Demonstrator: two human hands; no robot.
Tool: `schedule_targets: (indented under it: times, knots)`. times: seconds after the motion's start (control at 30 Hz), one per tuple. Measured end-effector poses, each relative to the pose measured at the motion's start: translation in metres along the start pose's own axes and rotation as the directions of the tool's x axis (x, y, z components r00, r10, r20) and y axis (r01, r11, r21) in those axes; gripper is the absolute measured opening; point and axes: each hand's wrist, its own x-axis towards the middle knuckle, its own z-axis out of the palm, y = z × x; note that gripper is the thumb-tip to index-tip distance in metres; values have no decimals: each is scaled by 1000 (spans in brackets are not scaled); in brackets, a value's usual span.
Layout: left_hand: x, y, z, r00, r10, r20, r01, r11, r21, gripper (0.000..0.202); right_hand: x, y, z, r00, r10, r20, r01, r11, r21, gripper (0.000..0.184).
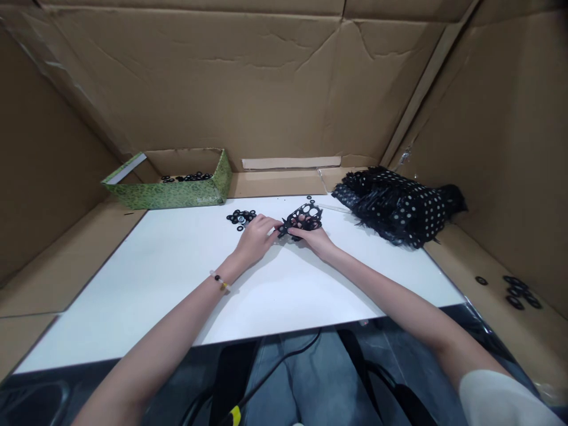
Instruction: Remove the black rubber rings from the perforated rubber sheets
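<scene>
Cardboard walls [275,89] are boxing in the white table [177,284], and a green patterned box [177,192] is sitting back left with black rings [186,177] in it. A heap of punched sheets [399,204] is lying off to the right, nothing blocking the hands. A pile of loose rings [242,217] is lying just beside the left hand [255,236]. Both hands are pinching one floppy black sheet [305,214] full of round holes, with the right hand [314,238] gripping it from below and the left fingers closing on its near edge
</scene>
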Motion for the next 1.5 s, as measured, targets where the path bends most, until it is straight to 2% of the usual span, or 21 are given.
schedule_targets:
  times: [0.07,0.17,0.27,0.37,0.53,0.63,0.7,0.77,0.8,0.83,0.9,0.93,0.97,1.0,1.03,1.13,1.2,1.3,1.33,1.4,1.5]
  knots:
    - [0,-1,-2,999,11,-34,-10,1000,30,23,0,0,0,998,54,14,-54,998,-34,36]
    - [2,2,-5,1000,25,-4,-24,998,64,24,-2,-1,0,991,122,56,-118,991,-66,34]
    - [2,7,-7,997,30,64,-35,996,85,22,-1,1,1,992,123,18,-122,991,-55,29]
    - [2,10,-7,996,20,86,-26,997,73,32,0,4,2,995,102,0,-102,994,-34,25]
    - [2,11,-5,998,-57,38,56,998,21,30,0,1,6,997,68,37,-67,998,-16,18]
    - [2,10,0,989,-144,34,144,990,1,36,0,-1,8,992,117,54,-118,993,14,20]
    - [4,9,5,972,-234,-13,234,971,-50,34,1,-1,9,987,146,63,-148,989,27,23]
    - [7,3,8,920,-382,-86,363,914,-180,31,2,0,8,987,147,64,-149,988,36,24]
    - [9,-1,7,869,-480,-123,434,857,-278,30,2,1,7,987,146,58,-149,988,39,24]
    - [11,-7,5,799,-581,-155,493,781,-383,30,2,1,6,987,150,50,-152,987,43,24]
    - [14,-23,-4,630,-743,-225,545,630,-552,34,2,0,4,984,172,33,-174,982,75,24]
    - [15,-31,-10,566,-775,-280,546,608,-576,36,2,-2,2,981,190,29,-192,976,100,24]
    - [14,-40,-15,539,-766,-350,541,634,-553,38,2,-4,1,978,205,33,-208,970,128,25]
    - [13,-47,-20,543,-738,-401,551,673,-493,38,2,-6,1,975,218,36,-221,963,154,25]
    - [11,-53,-23,576,-698,-426,568,716,-406,37,2,-8,0,973,226,34,-229,958,173,26]
    - [4,-58,-26,751,-538,-382,564,824,-51,29,1,-11,0,973,228,28,-229,956,185,29]
    - [1,-49,-23,838,-432,-333,494,859,131,29,0,-11,1,977,212,38,-215,959,186,30]
    - [2,-25,-18,936,-279,-213,323,923,208,29,0,-9,2,980,196,34,-199,961,190,30]
    - [3,-17,-17,962,-230,-145,256,946,198,28,0,-9,2,981,194,26,-195,962,190,31]
    - [5,-1,-14,986,-162,-44,167,972,164,27,0,-8,3,983,181,23,-182,966,185,33]
    - [5,11,-8,987,-159,-26,161,983,84,28,1,-6,2,987,153,38,-157,972,172,33]
